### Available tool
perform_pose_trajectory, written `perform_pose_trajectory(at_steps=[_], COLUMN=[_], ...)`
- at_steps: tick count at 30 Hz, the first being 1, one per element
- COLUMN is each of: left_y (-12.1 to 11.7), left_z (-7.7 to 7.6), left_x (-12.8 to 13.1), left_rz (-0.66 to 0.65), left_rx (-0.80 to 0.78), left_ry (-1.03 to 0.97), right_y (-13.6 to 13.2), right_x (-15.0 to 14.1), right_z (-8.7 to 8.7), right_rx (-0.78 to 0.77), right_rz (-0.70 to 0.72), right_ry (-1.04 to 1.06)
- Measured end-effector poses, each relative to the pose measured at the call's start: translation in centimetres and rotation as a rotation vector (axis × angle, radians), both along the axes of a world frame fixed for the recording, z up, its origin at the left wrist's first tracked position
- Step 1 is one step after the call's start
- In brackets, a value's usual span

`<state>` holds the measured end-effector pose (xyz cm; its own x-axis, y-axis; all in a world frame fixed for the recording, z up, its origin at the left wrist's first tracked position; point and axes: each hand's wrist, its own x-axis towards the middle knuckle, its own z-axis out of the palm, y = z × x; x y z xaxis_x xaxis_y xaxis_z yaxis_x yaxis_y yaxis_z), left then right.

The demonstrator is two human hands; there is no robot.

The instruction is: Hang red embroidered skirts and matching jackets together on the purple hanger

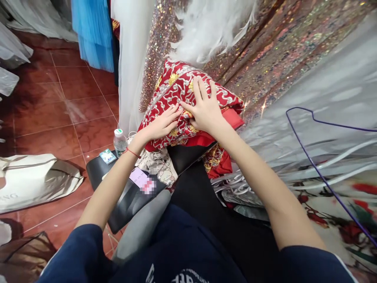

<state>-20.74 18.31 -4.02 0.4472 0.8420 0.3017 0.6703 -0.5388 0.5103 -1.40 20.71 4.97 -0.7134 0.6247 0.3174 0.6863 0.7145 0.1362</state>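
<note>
A folded red garment (159, 100) with silver and gold embroidery lies bundled on a black padded seat (181, 159) in front of me. My left hand (166, 122) rests flat on its near left part, fingers stretched out. Farther to the right, my right hand (204, 104) presses on top with its fingers spread. Neither hand grips anything. Plain red cloth (232, 118) shows at the garment's right edge, and more red and gold fabric hangs below the seat's edge.
On the seat's left stand a water bottle (119, 142), a small packet (107, 156) and a phone (141, 179) beside a patterned cloth (160, 165). White feathers (212, 27) and sequined fabric (265, 63) hang behind. A purple hanger (312, 157) is at right; a white bag (35, 181) lies left.
</note>
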Motion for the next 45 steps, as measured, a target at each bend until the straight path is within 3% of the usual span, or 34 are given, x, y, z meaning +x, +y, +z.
perform_pose_trajectory(at_steps=[4, 8, 13, 18, 23, 26, 29, 33, 36, 39, 42, 45], left_y=[0.5, -0.7, -5.0, -8.9, -11.3, -11.9, -11.3, -9.3, -9.3, -10.5, -10.9, -10.1], left_z=[0.6, 2.1, 4.0, 6.7, 9.2, 9.4, 8.7, 7.7, 8.1, 9.3, 10.7, 11.0], left_x=[0.0, 1.3, 3.2, 3.0, 2.5, 3.2, 4.3, 6.8, 10.5, 15.9, 21.9, 26.8], left_rz=[0.043, 0.132, 0.442, 0.643, 0.821, 0.757, 0.643, 0.359, 0.247, 0.157, 0.011, -0.134], left_rx=[-0.02, -0.045, -0.004, 0.204, 0.463, 0.516, 0.496, 0.526, 0.675, 0.851, 1.006, 1.061], left_ry=[0.058, 0.074, -0.055, 0.033, -0.084, -0.116, -0.124, -0.186, -0.375, -0.496, -0.328, -0.107], right_y=[0.4, 0.2, -0.6, -1.0, -1.0, -1.2, -2.4, -6.5, -10.9, -14.8, -17.5, -19.3], right_x=[-0.1, -0.1, -0.3, 0.4, 5.2, 9.7, 14.4, 20.0, 23.3, 25.1, 25.3, 25.4], right_z=[-0.5, -0.4, 1.3, 4.3, 5.2, 4.6, 3.7, 2.0, 0.1, -2.1, -3.9, -4.4], right_rx=[0.035, 0.062, 0.057, 0.027, 0.193, 0.324, 0.466, 0.538, 0.347, -0.023, -0.346, -0.366], right_rz=[0.002, -0.007, -0.027, -0.144, -0.261, -0.272, -0.271, -0.339, -0.428, -0.286, -0.157, -0.271], right_ry=[0.008, 0.016, 0.086, 0.217, 0.527, 0.7, 0.891, 1.011, 0.953, 0.721, 0.501, 0.622])
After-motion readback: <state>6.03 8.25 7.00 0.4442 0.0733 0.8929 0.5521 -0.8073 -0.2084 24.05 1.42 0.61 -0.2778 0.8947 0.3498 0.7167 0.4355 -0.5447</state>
